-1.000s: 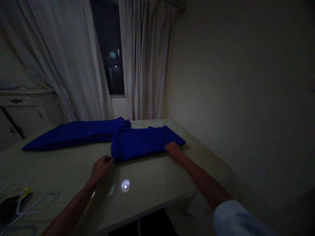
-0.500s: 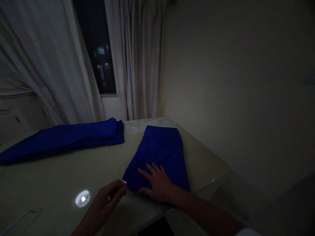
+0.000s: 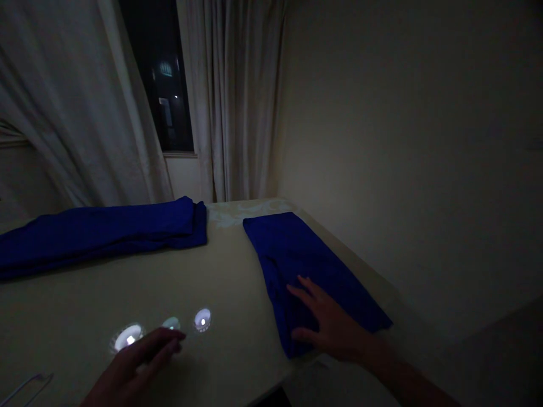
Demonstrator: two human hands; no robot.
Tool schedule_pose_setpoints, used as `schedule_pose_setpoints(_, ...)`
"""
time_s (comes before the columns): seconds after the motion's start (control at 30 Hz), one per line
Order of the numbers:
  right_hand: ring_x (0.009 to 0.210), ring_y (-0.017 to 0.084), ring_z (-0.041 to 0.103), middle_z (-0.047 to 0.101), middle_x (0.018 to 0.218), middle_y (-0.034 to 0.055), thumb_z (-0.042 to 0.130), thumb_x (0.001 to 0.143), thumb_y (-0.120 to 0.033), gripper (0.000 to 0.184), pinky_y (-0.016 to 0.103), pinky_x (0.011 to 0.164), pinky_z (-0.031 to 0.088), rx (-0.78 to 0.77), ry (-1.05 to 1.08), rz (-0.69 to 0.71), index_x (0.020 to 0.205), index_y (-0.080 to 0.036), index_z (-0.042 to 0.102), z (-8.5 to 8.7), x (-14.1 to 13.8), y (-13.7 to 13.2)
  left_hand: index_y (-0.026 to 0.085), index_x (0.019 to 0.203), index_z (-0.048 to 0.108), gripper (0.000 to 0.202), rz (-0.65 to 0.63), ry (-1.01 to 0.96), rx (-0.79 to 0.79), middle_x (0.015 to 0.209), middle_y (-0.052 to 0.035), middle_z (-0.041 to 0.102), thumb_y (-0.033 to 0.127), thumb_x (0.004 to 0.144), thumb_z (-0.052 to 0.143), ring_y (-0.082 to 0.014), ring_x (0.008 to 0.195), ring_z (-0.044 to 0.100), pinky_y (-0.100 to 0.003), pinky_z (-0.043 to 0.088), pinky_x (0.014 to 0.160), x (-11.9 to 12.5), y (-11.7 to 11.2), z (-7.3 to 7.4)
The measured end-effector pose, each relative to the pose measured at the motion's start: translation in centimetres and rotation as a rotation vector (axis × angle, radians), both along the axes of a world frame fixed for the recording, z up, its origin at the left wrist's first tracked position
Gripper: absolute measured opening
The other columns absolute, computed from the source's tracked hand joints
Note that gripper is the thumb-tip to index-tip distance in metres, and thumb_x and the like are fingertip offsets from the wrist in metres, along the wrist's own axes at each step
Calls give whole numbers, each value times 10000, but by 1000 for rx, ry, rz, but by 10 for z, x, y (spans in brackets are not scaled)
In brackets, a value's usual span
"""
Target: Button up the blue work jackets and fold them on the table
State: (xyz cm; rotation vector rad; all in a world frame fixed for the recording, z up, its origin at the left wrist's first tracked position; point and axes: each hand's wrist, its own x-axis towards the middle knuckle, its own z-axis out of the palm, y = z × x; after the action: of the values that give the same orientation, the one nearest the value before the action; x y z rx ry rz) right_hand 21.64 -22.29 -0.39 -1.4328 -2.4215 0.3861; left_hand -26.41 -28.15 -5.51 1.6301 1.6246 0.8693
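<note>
A folded blue cloth [image 3: 305, 249], perhaps a garment, lies flat near the right side of the pale table. Over its near part is my right hand [image 3: 333, 328], fingers spread; whether it presses on the fabric I cannot tell. My left hand [image 3: 138, 359] hovers above the table to the left, apart from the cloth. Its fingers are loosely bent with a gap to the thumb, and nothing is in them. A second blue folded piece [image 3: 106, 229], long and narrow, lies along the back left of the table.
The pale table [image 3: 229, 282] has a glossy top with bright round light reflections near my left hand. A thin wire hanger-like object [image 3: 31, 387] is at the lower left. A dark object [image 3: 274, 398] shows at the bottom edge. Curtains [image 3: 246, 102] and a wall [image 3: 382, 141] stand behind.
My left hand has left the cloth's corner and moved left. The cloth has turned and lies further right at its near end. My right hand has shifted right with it.
</note>
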Motion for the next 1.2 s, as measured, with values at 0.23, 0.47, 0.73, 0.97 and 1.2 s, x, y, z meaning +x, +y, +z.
schedule_pose_setpoints(0.23, 1570, 472, 254, 337, 1704, 146, 493, 1035, -587, 570, 824, 1157, 175, -41, -192, -110, 1577, -413, 470, -38, -43, 88, 253, 1120, 755, 488, 120, 275, 347, 1141, -108, 765, 620, 913, 507, -304, 1017, 731, -412, 589, 924, 5, 106, 15)
schedule_pose_setpoints(0.47, 1511, 437, 389, 451, 1629, 199, 508, 1068, -377, 460, 759, 1163, 247, 3, -188, -235, 1502, -246, 589, -11, -11, 259, 235, 1250, 688, 425, 120, 559, 367, 1251, -120, 728, 445, 976, 440, -314, 1126, 688, -486, 504, 997, 0, 118, -10)
schedule_pose_setpoints(0.73, 1509, 404, 409, 453, 1637, 160, 581, 1006, -301, 522, 721, 1198, 229, 23, -188, -144, 1527, -288, 561, -21, -12, 243, 227, 1243, 676, 429, 157, 545, 325, 1259, -127, 721, 436, 968, 421, -310, 1168, 660, -484, 473, 1028, 2, 117, -6)
schedule_pose_setpoints(0.97, 1481, 293, 476, 526, 1592, 107, 509, 1038, -446, 483, 560, 1251, 322, 262, -75, -18, 1478, -274, 609, -45, 30, 136, 246, 1277, 681, 477, 122, 594, 273, 1291, -107, 708, 476, 945, 427, -318, 1127, 684, -458, 520, 977, 7, 123, 1)
schedule_pose_setpoints(1.2, 1389, 312, 547, 590, 1517, 136, 556, 1001, -446, 464, 545, 1172, 437, 264, 16, -70, 1403, -239, 659, -37, 23, 137, 122, 1473, 557, 622, 314, 814, 298, 1529, -207, 555, 400, 943, 391, -424, 1411, 497, -551, 444, 1111, -49, 198, 27)
